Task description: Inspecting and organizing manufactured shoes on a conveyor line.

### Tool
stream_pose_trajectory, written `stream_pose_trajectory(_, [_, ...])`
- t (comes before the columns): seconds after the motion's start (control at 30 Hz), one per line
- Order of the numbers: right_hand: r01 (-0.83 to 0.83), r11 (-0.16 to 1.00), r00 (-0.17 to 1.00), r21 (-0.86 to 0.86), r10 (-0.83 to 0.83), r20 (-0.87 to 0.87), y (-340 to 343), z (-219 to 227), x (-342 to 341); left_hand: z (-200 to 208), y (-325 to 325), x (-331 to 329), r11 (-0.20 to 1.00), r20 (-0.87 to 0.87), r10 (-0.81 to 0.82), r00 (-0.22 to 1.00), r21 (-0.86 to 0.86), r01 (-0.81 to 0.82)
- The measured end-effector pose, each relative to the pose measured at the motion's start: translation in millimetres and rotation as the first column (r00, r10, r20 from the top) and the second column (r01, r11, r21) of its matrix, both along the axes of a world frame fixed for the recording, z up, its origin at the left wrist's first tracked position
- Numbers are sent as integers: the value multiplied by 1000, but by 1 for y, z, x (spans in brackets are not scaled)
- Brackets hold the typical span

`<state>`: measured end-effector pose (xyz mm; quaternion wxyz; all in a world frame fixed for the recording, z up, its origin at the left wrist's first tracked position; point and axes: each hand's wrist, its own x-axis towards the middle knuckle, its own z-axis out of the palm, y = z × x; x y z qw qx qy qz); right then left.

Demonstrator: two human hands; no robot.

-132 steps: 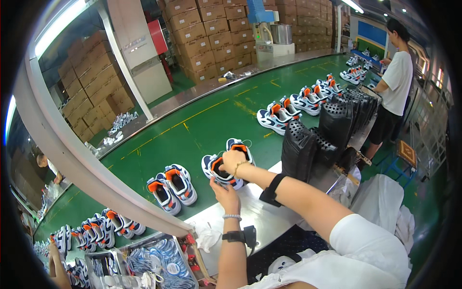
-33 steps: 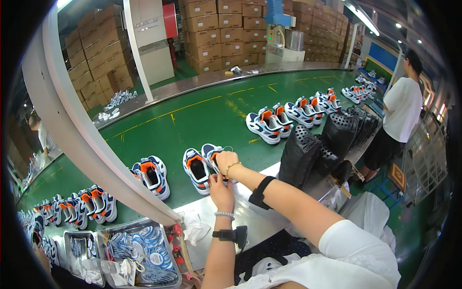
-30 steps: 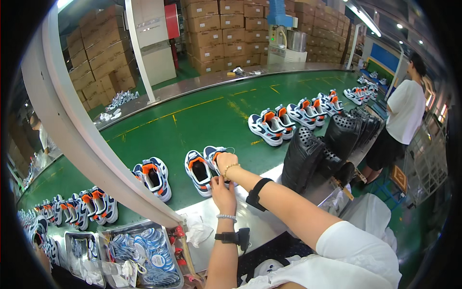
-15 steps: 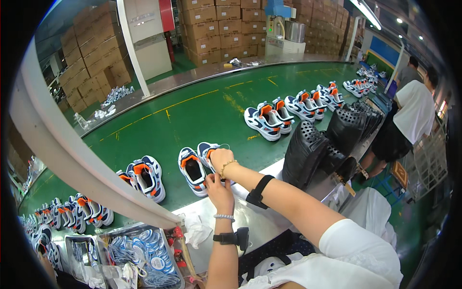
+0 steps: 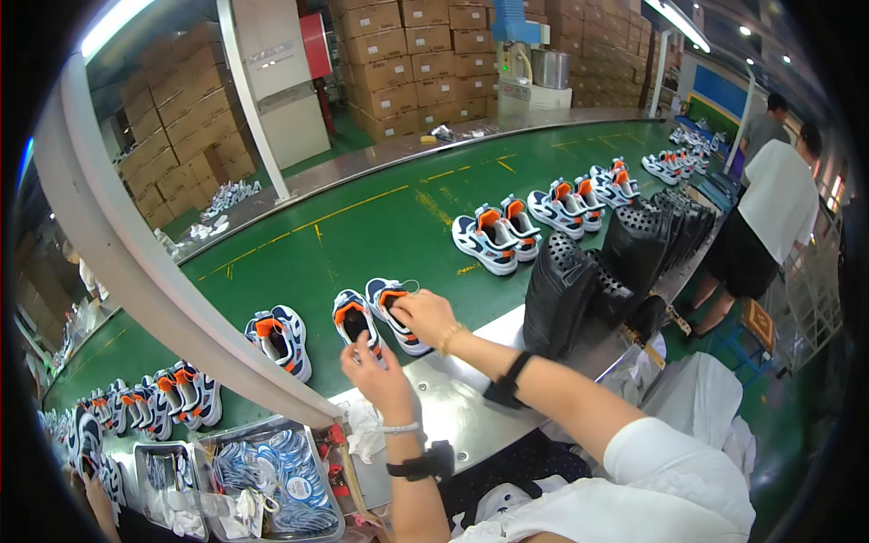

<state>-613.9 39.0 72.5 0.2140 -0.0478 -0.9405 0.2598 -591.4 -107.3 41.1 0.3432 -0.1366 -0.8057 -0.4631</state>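
Observation:
A pair of white and navy sneakers with orange linings stands before me on the green table. My right hand (image 5: 424, 317) is at the right sneaker (image 5: 385, 291), its bent fingers closed at the shoe's opening; what the fingertips grip is hidden. A thin loop of string (image 5: 412, 286) sticks up by that shoe's tongue. At the heel of the left sneaker (image 5: 351, 312), my left hand (image 5: 376, 373) has its fingers bent and apart, with nothing visible in them. Another sneaker (image 5: 281, 344) stands to the left, partly behind a pale post.
Black perforated shoe-shaped forms (image 5: 561, 290) line the right edge, near more sneakers (image 5: 498, 237). Trays of blue-white tags (image 5: 281, 480) sit at lower left, beside crumpled white paper (image 5: 365, 433). A pale post (image 5: 172, 281) crosses the left side. Two people stand at far right.
My left hand has moved left, from the right sneaker's heel to the left sneaker's. My right hand has shifted back slightly, showing more of the right sneaker's opening. The view has shifted slightly.

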Motion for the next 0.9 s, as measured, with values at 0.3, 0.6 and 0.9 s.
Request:
stream_pose_trajectory(0.3, [-85, 990, 996, 114, 81, 35, -20, -38, 91, -24, -24, 10, 977, 386, -211, 898, 100, 187])
stream_pose_trajectory(0.6, [-120, 987, 993, 112, 122, -12, -28, -51, 116, -30, -20, 43, 992, 315, -122, 941, 22, 121])
stream_pose_trajectory(0.9, [-119, 967, 989, -226, 136, 57, -17, -38, 114, -38, -19, 30, 985, 351, -163, 922, -4, 175])
